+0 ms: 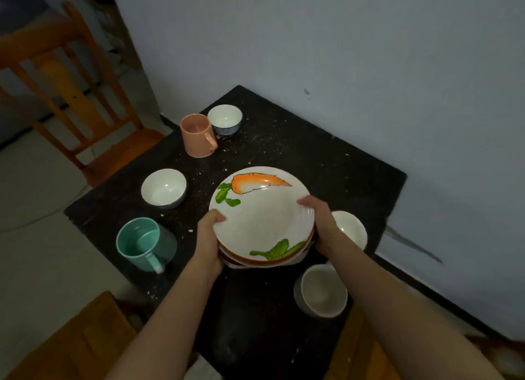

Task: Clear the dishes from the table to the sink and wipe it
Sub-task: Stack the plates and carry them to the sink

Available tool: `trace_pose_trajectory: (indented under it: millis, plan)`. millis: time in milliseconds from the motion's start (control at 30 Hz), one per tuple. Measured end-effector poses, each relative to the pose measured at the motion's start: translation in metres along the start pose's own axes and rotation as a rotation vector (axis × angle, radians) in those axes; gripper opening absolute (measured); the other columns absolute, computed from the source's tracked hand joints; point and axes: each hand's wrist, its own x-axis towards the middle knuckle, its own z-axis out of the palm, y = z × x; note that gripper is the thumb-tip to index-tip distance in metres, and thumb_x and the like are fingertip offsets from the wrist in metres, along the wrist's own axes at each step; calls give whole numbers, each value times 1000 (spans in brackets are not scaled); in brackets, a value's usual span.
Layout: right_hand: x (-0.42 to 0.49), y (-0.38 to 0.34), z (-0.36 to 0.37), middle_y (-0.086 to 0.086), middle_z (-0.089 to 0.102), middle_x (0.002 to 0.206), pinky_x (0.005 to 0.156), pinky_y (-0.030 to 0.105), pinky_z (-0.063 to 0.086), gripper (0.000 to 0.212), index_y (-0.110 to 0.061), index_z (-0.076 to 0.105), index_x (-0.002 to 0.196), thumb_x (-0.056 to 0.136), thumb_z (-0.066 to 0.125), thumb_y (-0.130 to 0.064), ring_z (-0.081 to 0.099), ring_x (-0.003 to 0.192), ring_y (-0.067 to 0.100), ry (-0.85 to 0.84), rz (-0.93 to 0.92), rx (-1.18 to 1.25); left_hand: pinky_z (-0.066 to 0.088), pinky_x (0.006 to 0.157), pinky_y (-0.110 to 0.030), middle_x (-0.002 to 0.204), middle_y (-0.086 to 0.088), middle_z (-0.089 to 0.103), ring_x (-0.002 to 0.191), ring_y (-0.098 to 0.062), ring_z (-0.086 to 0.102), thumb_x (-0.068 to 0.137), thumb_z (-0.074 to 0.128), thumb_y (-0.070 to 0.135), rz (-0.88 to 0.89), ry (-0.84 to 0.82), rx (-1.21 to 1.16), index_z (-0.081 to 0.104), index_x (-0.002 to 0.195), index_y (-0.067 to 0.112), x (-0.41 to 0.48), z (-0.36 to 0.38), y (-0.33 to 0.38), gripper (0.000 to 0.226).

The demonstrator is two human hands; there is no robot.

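**Over the dark table (326, 163), a plate stack (261, 217) gripped at both edges**

Head view. At the stack's left edge the left hand (208, 237) curls round the rims, thumb on the lip of the top plate, which is painted with a carrot. At the right edge the right hand (318, 223) grips the same way. At least 2 more plates show under the carrot plate, and their rims do not line up. I cannot tell whether the stack is clear of the table. The sink is out of sight.

The main risk, as I judge it, is the uneven stack. If it tilts during the carry, the glazed plates could slide over each other and out of the grip.

A white bowl (352, 229) sits just right of the stack, partly hidden behind the right hand, so a knuckle or wrist could knock it. A grey-white bowl (322, 291) stands nearer the person on that same side, close under the right forearm.

Left of the stack are a teal mug (145, 243) and another white bowl (164, 187). Beyond it, a pink mug (197, 135) stands beside a small bowl (225, 119). That leaves 4 bowls and 2 mugs to clear.

Crumbs speckle the table around the stack. A wooden chair (71, 95) stands past the table's far left side.
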Motion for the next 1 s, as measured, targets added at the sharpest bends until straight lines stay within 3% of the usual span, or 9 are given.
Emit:
trace_pose_trajectory:
  millis: [100, 167, 300, 367, 433, 533, 700, 833, 1000]
  plan:
    - [-50, 8, -20, 16, 67, 106, 93, 49, 49, 55, -19, 60, 112, 61, 65, -40, 62, 98, 37, 51, -105, 165, 50, 76, -39, 103, -13, 69, 93, -34, 62, 80, 36, 18, 5, -146, 76, 62, 113, 15, -28, 16, 10, 43]
    - [-82, 15, -37, 16, 70, 106, 93, 52, 49, 60, -16, 62, 115, 59, 66, -35, 65, 99, 38, 41, -198, 266, 50, 72, -37, 101, -12, 70, 93, -33, 63, 80, 34, 16, 2, -254, 138, 61, 115, 14, -51, 31, 15, 45]
    - [-151, 20, -70, 16, 70, 108, 81, 39, 55, 52, -12, 60, 120, 71, 55, -26, 65, 99, 36, 69, -347, 388, 52, 80, -40, 109, -13, 70, 100, -35, 63, 76, 40, 15, 28, -391, 275, 63, 117, 12, -89, 65, 20, 47]
    - [-187, 23, -90, 18, 68, 113, 80, 38, 54, 60, -11, 58, 123, 66, 55, -27, 63, 100, 38, 119, -387, 423, 51, 86, -43, 110, -14, 70, 103, -37, 62, 74, 42, 15, 27, -460, 332, 62, 118, 13, -109, 87, 15, 48]
    - [-220, 28, -112, 19, 68, 111, 69, 33, 55, 63, -9, 57, 124, 64, 54, -27, 63, 94, 36, 196, -424, 436, 51, 87, -45, 112, -15, 69, 104, -38, 61, 74, 42, 15, 12, -530, 380, 61, 119, 14, -129, 110, 4, 49]
    - [-267, 41, -152, 17, 66, 105, 55, 26, 54, 51, -6, 55, 126, 78, 44, -19, 62, 85, 33, 277, -486, 494, 52, 80, -40, 110, -16, 69, 98, -37, 63, 78, 39, 13, -26, -652, 420, 61, 116, 13, -164, 148, -20, 44]
    - [-346, 83, -237, 15, 69, 103, 63, 28, 56, 44, -7, 57, 121, 81, 41, -14, 64, 84, 32, 437, -588, 595, 51, 77, -38, 105, -14, 70, 95, -36, 63, 79, 40, 15, -115, -842, 542, 62, 112, 14, -228, 212, -86, 39]
    - [-408, 126, -307, 16, 70, 104, 74, 34, 53, 36, -9, 62, 111, 82, 42, -13, 64, 88, 34, 613, -629, 643, 48, 66, -32, 82, -8, 74, 81, -31, 64, 80, 39, 20, -180, -982, 649, 63, 95, 18, -288, 263, -155, 28]
    - [-485, 197, -409, 19, 68, 109, 92, 44, 48, 40, -9, 60, 113, 76, 47, -17, 61, 102, 41, 780, -639, 710, 54, 63, -32, 97, -10, 73, 83, -32, 66, 77, 40, 19, -235, -1118, 665, 64, 102, 16, -367, 323, -267, 34]
